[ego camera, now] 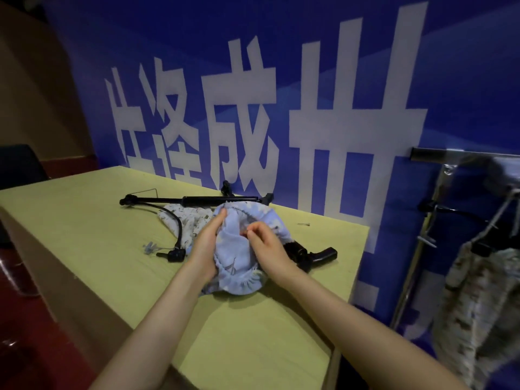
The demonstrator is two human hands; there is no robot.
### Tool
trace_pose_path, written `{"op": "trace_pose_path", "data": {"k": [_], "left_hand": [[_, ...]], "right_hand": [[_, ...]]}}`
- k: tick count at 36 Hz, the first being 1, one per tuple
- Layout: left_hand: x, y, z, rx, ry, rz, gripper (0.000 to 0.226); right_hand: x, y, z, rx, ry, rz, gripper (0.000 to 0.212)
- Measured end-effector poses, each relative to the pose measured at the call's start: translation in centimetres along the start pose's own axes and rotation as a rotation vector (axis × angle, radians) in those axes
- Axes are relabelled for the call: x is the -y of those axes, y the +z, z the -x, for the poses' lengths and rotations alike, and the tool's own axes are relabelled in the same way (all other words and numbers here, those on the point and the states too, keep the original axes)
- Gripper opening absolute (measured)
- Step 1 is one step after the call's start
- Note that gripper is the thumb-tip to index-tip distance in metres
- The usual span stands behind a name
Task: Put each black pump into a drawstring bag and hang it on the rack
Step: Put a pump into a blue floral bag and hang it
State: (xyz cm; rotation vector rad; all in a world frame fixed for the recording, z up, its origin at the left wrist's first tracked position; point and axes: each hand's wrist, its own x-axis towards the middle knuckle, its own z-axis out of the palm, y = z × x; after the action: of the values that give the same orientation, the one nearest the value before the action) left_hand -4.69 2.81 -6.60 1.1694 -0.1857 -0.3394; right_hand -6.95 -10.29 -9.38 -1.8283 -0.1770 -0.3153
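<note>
soft cloth bag (pixel 239 263); shiny metal rack (pixel 439 156).

A single wide-angle view, worn on the person's head, looks forward and down over the table (pixel 84 235); both forearms reach in from the bottom edge, so it sits close above the work; it faces the blue wall banner (pixel 309 80) straight ahead (lines bow toward the edges); the rack (pixel 439 156) falls at the right margin; there is no second view to share any ground with.
</note>
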Motion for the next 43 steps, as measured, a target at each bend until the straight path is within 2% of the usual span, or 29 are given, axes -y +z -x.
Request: {"op": "trace_pose_path", "data": {"k": [3,6,9,13,15,18,21,24,27,29,31,33,35,38,43], "left_hand": [[0.1,-2.0,1.9,-0.045,0.001,0.031,0.054],[0.1,-3.8,3.8,-0.110,0.050,-0.042,0.037],[0.9,-5.6,4.8,-0.230,0.128,-0.211,0.026],[1.8,-6.7,5.0,-0.294,0.180,-0.270,0.014],[1.9,-6.3,5.0,-0.274,0.219,-0.300,0.019],[2.1,-6.1,4.7,-0.260,0.248,-0.312,0.041],[2.2,-6.3,4.7,-0.296,0.261,-0.291,0.041],[2.0,-6.4,5.1,-0.261,0.233,-0.271,0.042],[1.6,-6.8,5.6,-0.255,0.149,-0.112,0.046],[1.4,-7.0,5.7,-0.223,0.075,0.031,0.060],[0.4,-6.4,6.0,-0.182,0.062,0.112,0.051],[-1.0,-5.9,5.6,-0.150,0.081,0.175,0.048],[-2.7,-5.6,5.3,-0.141,0.105,0.209,0.052],[-4.7,-5.6,4.3,-0.169,0.158,0.210,0.056],[-8.6,-6.0,3.3,-0.298,0.245,0.178,0.054]], "right_hand": [[-1.5,0.6,0.3,0.042,0.008,0.128,0.013],[-2.2,1.1,0.3,0.062,-0.020,0.256,0.012],[-2.5,1.1,0.3,-0.001,-0.108,0.368,0.010],[-3.0,1.2,0.4,-0.014,-0.141,0.382,0.014],[-3.1,1.2,0.3,-0.022,-0.147,0.390,0.017],[-3.2,1.3,0.3,-0.015,-0.143,0.400,0.019],[-3.3,1.3,0.3,-0.011,-0.144,0.398,0.018],[-3.3,1.3,0.4,-0.017,-0.143,0.397,0.016],[-3.3,1.3,0.5,-0.025,-0.160,0.442,0.014],[-3.2,1.2,0.7,-0.013,-0.193,0.480,0.014],[-2.7,0.9,0.9,0.024,-0.201,0.538,0.018],[-2.2,0.5,0.8,0.066,-0.167,0.631,0.026],[-1.5,0.0,0.5,0.113,-0.160,0.688,0.044],[0.2,-0.5,0.2,0.157,-0.278,0.784,0.055],[4.8,-1.8,-0.9,0.138,-0.480,0.854,0.042]]}}
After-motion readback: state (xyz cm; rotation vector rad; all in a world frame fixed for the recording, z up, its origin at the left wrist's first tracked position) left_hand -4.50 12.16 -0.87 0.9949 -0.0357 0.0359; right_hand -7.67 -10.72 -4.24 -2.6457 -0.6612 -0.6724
